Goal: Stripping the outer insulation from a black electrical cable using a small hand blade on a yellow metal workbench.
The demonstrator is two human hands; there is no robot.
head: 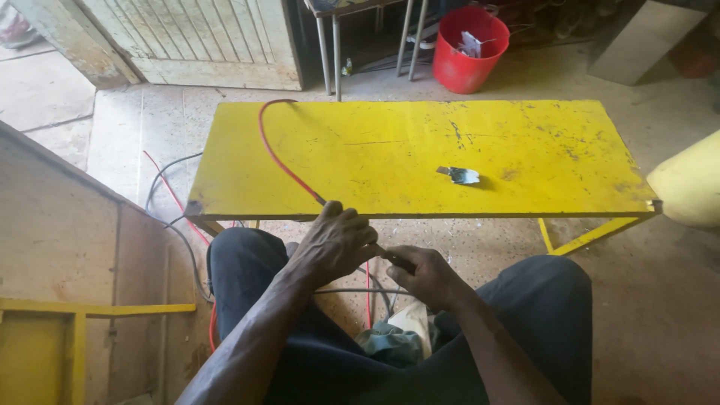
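While the left hand (335,241) pinches a red wire (279,159) just below the near edge of the yellow bench (525,142), the right hand (420,271) is closed around a dark tool handle meeting the wire's end at lower centre. From there the wire runs up across the bench's left part and off its far edge. A small metal scrap (459,175) lies alone at bench centre; the top is otherwise bare. A red bucket (466,52) stands at upper centre, well apart.
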